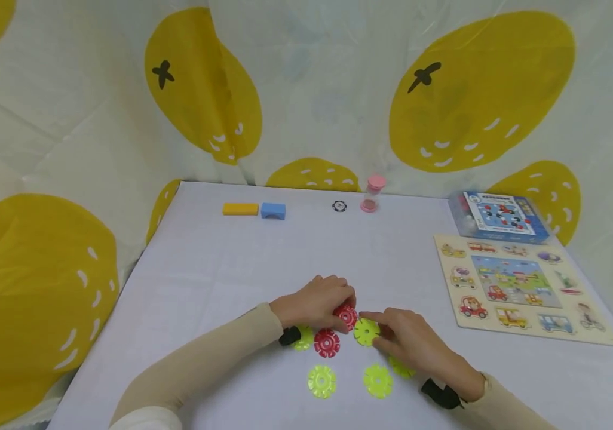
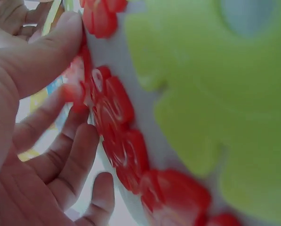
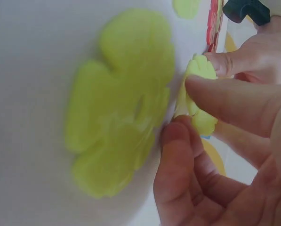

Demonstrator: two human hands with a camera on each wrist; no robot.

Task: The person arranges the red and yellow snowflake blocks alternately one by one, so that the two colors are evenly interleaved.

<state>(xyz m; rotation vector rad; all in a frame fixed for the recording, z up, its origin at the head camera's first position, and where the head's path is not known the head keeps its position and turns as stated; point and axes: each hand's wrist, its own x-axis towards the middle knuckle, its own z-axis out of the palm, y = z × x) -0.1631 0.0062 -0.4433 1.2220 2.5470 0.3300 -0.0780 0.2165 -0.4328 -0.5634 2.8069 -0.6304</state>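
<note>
My left hand pinches a red notched plastic disc between thumb and fingers. Close on its right, my right hand grips a yellow-green notched disc; the right wrist view has the thumb on one face of this disc and fingers behind it. The two held discs are edge to edge in the head view; whether they interlock I cannot tell. Another red disc lies below the left hand. Several yellow-green discs, such as one lower left and one lower right, lie nearer me.
A wooden picture puzzle board lies at the right, with a blue boxed set behind it. Along the back are a yellow block, a blue arched block, a black-and-white chip and a pink hourglass.
</note>
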